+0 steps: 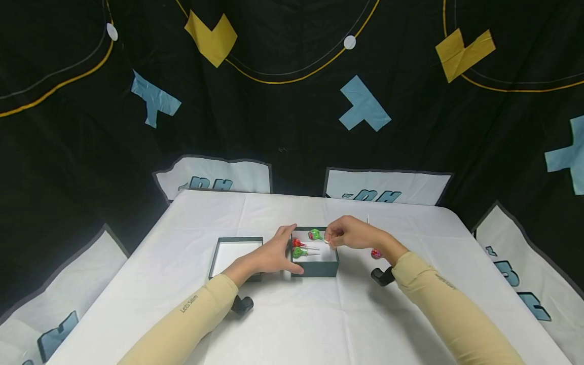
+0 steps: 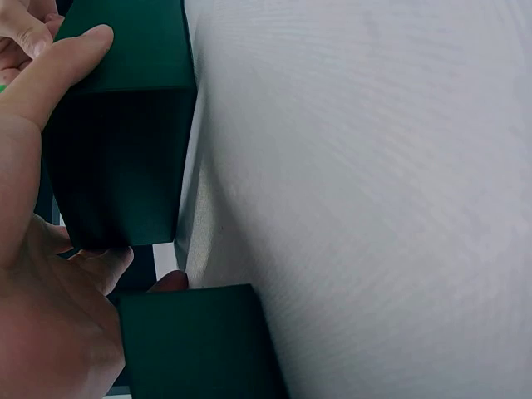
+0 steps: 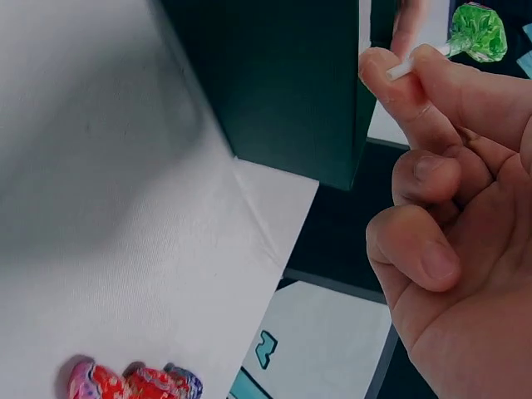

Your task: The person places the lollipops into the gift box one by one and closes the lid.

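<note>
Near the lower middle, the left hand (image 1: 272, 254) is gripping the box (image 1: 315, 270), probably steadying it, while the right hand (image 1: 352, 233) is pinching a green lollipop (image 1: 314, 234) by its stick (image 3: 401, 71).

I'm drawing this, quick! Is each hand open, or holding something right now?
Left hand: holding the dark green box.
Right hand: pinching a green lollipop by its white stick.

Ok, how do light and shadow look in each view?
Head: soft shadows on the tablecloth beneath the right sleeve; left wrist: one wall of the green box falls almost black; right wrist: broad soft shadow at left, lollipop stick distinct.
</note>
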Motion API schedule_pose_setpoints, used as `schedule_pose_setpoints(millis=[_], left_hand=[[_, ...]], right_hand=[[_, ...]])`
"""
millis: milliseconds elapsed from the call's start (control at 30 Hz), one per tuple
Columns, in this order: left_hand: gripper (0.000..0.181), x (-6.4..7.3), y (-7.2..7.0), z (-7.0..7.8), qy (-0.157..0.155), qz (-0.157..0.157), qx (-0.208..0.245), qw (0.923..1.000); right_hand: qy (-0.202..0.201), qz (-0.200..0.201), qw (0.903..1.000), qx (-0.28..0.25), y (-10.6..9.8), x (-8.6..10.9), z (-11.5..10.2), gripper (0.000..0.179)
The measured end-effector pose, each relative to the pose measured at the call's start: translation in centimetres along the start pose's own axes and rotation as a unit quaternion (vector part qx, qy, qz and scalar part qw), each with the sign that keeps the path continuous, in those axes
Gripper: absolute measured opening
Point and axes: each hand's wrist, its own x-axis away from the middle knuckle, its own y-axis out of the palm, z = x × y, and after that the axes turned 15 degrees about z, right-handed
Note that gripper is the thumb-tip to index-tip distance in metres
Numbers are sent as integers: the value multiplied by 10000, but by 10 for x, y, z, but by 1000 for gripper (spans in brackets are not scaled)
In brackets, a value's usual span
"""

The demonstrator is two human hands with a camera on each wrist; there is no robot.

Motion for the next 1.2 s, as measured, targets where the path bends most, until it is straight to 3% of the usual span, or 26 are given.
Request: schedule_pose_setpoints(millis=[500,1200], left_hand=[[126,1,-1,0,-13,-71,17,10000],[125,3,-4,1,32,-78,65,9999]], right_hand=[[-346,-304,9958,789,14,-14,-14,4],[-258,-439,9757,2130,37,-26,-29,7]])
